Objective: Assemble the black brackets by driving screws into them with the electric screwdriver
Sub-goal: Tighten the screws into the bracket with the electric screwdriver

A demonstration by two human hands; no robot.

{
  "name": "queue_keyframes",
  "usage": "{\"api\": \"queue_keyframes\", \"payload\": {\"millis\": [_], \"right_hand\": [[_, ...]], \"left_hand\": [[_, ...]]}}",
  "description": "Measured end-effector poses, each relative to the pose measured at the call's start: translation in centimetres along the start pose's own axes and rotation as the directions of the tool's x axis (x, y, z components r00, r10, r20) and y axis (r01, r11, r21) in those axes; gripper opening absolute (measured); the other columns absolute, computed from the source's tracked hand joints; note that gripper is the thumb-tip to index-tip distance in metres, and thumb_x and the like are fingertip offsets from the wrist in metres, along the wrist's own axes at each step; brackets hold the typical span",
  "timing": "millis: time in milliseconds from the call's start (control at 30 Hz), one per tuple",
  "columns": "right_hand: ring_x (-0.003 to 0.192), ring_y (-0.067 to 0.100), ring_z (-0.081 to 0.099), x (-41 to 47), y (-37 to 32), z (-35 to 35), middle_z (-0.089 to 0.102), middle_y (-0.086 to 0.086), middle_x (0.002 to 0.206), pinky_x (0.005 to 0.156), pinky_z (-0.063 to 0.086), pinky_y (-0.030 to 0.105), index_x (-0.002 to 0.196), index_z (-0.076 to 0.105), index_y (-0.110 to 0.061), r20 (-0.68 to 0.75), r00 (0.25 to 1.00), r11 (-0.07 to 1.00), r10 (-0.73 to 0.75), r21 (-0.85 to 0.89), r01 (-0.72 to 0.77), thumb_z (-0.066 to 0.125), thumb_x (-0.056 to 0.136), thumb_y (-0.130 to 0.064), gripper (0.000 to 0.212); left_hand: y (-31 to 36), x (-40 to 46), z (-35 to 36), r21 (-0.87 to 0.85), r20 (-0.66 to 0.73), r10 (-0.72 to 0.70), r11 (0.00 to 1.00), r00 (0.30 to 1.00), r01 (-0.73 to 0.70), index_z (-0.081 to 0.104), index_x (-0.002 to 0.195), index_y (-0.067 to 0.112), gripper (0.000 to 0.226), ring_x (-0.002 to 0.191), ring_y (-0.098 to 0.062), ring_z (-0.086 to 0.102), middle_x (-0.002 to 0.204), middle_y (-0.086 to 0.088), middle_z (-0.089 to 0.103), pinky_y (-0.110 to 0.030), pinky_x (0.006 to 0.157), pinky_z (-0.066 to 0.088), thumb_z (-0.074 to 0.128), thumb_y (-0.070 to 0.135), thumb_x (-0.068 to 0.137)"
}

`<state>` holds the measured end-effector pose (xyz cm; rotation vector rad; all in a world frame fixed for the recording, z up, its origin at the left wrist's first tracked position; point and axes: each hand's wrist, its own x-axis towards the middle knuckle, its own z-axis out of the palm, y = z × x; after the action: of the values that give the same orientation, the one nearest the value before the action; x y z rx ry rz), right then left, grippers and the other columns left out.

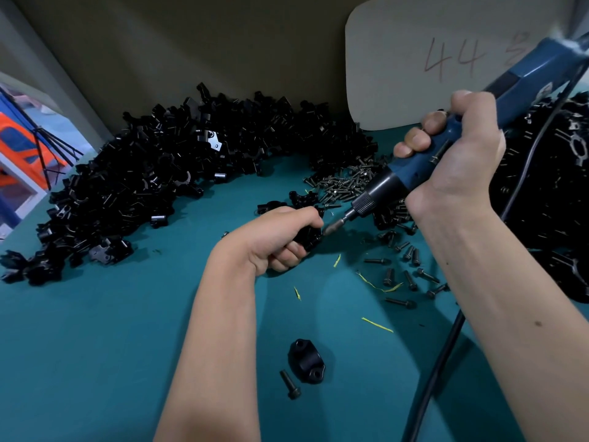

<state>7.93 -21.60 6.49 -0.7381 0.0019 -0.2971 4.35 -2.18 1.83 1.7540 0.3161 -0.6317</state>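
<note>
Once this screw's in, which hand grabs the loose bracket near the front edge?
Left, probably. The left hand grips only the bracket being screwed, and the loose bracket lies just below it. The right hand is wrapped round the electric screwdriver.

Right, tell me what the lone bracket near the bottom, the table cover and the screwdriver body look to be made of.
Lone bracket: matte black, likely coated metal or hard plastic; it shows only soft highlights. Table cover: teal mat, smooth and dull, probably rubber or vinyl. Screwdriver: blue moulded plastic body with a black collar and a bare metal bit.
</note>
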Motion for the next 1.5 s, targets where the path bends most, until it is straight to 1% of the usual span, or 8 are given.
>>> {"api": "queue_keyframes", "payload": {"millis": [233, 500, 633, 833, 1033, 1200, 1367, 1500], "right_hand": [[0.053, 0.017, 0.037, 0.1, 0.2, -0.4, 0.042, 0.001, 0.067, 0.051, 0.037, 0.029, 0.096, 0.034, -0.015, -0.004, 1.000, 0.999, 0.029, 0.036, -0.029, 0.054, 0.096, -0.013, 0.019], [0.053, 0.018, 0.038, -0.1, 0.4, -0.1, 0.043, 0.001, 0.066, 0.052, 0.037, 0.028, 0.097, 0.036, -0.013, 0.034, 0.999, 1.000, -0.010, 0.030, 0.009, 0.055, 0.093, -0.014, 0.019], [0.053, 0.017, 0.037, -0.2, 0.4, -0.1, 0.043, 0.001, 0.066, 0.051, 0.037, 0.028, 0.092, 0.037, -0.015, 0.038, 0.999, 0.999, -0.015, 0.032, 0.014, 0.054, 0.094, -0.013, 0.017], [0.052, 0.017, 0.038, -0.2, 0.6, -0.1, 0.043, 0.001, 0.065, 0.051, 0.037, 0.028, 0.099, 0.035, -0.014, 0.032, 0.999, 0.999, -0.019, 0.035, 0.018, 0.054, 0.094, -0.014, 0.020], [0.051, 0.017, 0.037, -0.3, 0.9, -0.2, 0.044, 0.000, 0.063, 0.051, 0.036, 0.028, 0.097, 0.035, -0.014, 0.021, 1.000, 0.998, -0.022, 0.052, 0.020, 0.054, 0.093, -0.013, 0.019], [0.052, 0.017, 0.037, -0.3, 1.1, -0.3, 0.044, 0.001, 0.064, 0.051, 0.036, 0.028, 0.108, 0.032, -0.013, 0.006, 1.000, 0.999, -0.015, 0.051, 0.014, 0.054, 0.093, -0.014, 0.026], [0.051, 0.016, 0.037, -0.4, 1.0, -0.3, 0.044, 0.001, 0.063, 0.051, 0.036, 0.028, 0.100, 0.035, -0.013, 0.026, 0.999, 0.998, -0.023, 0.059, 0.021, 0.055, 0.090, -0.015, 0.023], [0.052, 0.016, 0.037, -0.5, 1.1, -0.4, 0.043, 0.001, 0.065, 0.051, 0.036, 0.028, 0.107, 0.032, -0.012, 0.012, 1.000, 0.998, -0.014, 0.062, 0.014, 0.056, 0.089, -0.015, 0.030]], "left_hand": [[0.0, 0.2, 0.0, -0.016, -0.005, -0.005, 1.000, 1.000, 0.005, 0.043, 0.071, 0.021, 0.028, 0.036, -0.006, 0.023, 0.049, 0.005, 0.034, -0.010, 0.037, 0.020, 0.054, 0.032, 0.094], [0.1, 0.2, 0.1, -0.012, 0.000, -0.004, 1.000, 1.000, 0.004, 0.041, 0.068, 0.022, 0.031, 0.035, -0.006, 0.022, 0.049, 0.004, 0.032, -0.010, 0.038, 0.019, 0.052, 0.031, 0.095], [0.0, 0.2, 0.0, -0.014, -0.001, 0.002, 1.000, 1.000, -0.002, 0.042, 0.067, 0.022, 0.032, 0.036, -0.006, 0.023, 0.050, 0.004, 0.033, -0.010, 0.038, 0.019, 0.052, 0.031, 0.095], [0.1, 0.1, 0.1, -0.012, -0.011, 0.002, 1.000, 1.000, -0.002, 0.041, 0.066, 0.021, 0.033, 0.035, -0.006, 0.023, 0.049, 0.004, 0.033, -0.011, 0.037, 0.020, 0.053, 0.031, 0.095], [0.2, -0.2, 0.2, 0.000, -0.013, 0.007, 1.000, 1.000, -0.007, 0.041, 0.066, 0.021, 0.034, 0.035, -0.006, 0.023, 0.048, 0.004, 0.033, -0.010, 0.037, 0.019, 0.052, 0.031, 0.096], [0.1, -0.2, 0.2, -0.001, -0.017, 0.011, 1.000, 1.000, -0.011, 0.042, 0.070, 0.021, 0.030, 0.036, -0.007, 0.023, 0.050, 0.004, 0.033, -0.010, 0.038, 0.019, 0.053, 0.030, 0.096], [0.0, -0.1, 0.2, 0.003, -0.028, 0.019, 1.000, 0.999, -0.019, 0.043, 0.072, 0.022, 0.027, 0.036, -0.007, 0.023, 0.049, 0.004, 0.034, -0.010, 0.038, 0.019, 0.054, 0.030, 0.095], [-0.1, 0.0, 0.1, 0.006, -0.019, 0.022, 1.000, 1.000, -0.022, 0.045, 0.073, 0.021, 0.026, 0.036, -0.007, 0.024, 0.050, 0.004, 0.034, -0.011, 0.038, 0.020, 0.054, 0.031, 0.095]]}}
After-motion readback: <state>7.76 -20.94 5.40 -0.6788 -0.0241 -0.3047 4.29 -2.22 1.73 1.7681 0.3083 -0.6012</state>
